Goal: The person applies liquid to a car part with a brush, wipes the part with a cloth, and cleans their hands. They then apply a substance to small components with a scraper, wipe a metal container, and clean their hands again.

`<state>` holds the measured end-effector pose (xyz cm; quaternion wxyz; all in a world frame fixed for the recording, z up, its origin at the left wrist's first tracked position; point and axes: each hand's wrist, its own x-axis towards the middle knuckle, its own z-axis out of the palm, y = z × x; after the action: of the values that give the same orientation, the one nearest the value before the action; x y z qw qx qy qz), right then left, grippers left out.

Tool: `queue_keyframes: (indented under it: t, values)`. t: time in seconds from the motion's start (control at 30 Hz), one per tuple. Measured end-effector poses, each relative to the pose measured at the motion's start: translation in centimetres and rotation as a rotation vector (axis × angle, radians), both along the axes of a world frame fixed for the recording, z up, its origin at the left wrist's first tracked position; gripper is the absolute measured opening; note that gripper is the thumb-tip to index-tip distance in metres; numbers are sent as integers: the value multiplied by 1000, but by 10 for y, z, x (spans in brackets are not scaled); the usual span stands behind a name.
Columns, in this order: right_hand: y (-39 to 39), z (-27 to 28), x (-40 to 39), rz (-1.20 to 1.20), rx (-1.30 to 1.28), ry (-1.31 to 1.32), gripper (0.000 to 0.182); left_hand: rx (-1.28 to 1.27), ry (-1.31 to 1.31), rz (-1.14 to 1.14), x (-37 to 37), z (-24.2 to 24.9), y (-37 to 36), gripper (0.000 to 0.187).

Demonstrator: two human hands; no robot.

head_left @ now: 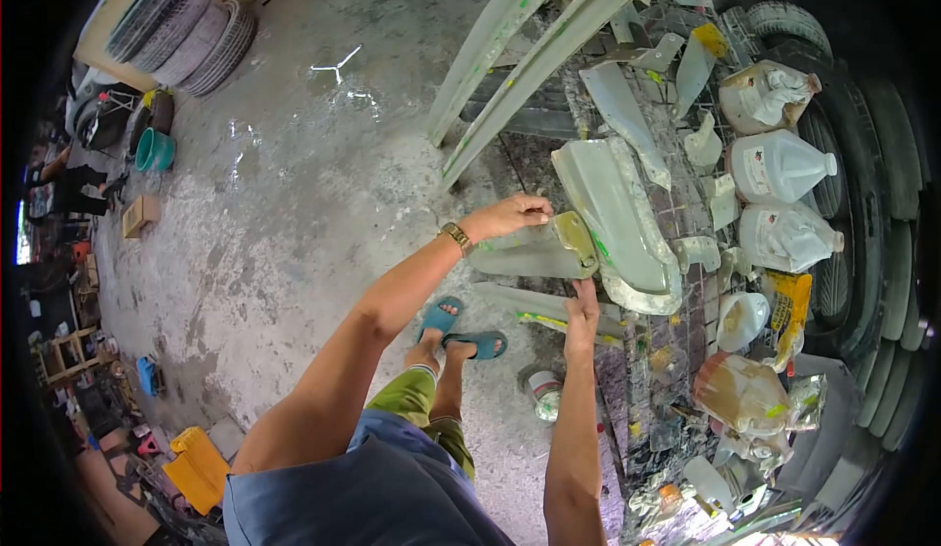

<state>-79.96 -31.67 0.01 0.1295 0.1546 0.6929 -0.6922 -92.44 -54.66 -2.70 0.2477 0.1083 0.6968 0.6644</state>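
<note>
Between my two hands is a grey-green moulded panel (pixel 529 261) with a yellowish, curved end. My left hand (pixel 510 217), with a watch on its wrist, pinches the upper edge near the yellowish end. Fingers of my right hand (pixel 582 319) close on the lower corner of that end; part of the grip is hidden. A larger pale green moulded part (pixel 613 218) lies on the worktop just beyond, close to the held end. Below the held panel, another long grey-green strip (pixel 539 308) with bright green and yellow marks points toward the floor.
Two long pale panels (pixel 534 80) jut out from the worktop at the top. Several plastic jugs (pixel 779 167) stand along its far side, near stacked tyres (pixel 833 203). A can (pixel 544 389) sits by the worktop's near edge. A teal bucket (pixel 155 151) stands on the concrete floor (pixel 294 213).
</note>
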Motion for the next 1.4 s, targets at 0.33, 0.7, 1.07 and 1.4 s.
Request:
queue_keyframes:
  t: [0.33, 0.7, 1.07, 1.4]
  values:
    - [-5, -26, -6, 50, 39, -88, 65, 53, -60, -17, -15, -14, -9, 18]
    - [1, -27, -18, 20, -20, -89, 68, 6, -139, -45, -12, 4, -7, 20]
    - [4, -24, -21, 30, 14, -76, 65, 43, -127, 20, -5, -17, 0, 22]
    - [9, -27, -19, 5, -13, -49, 68, 1, -68, 19, 3, 0, -4, 29]
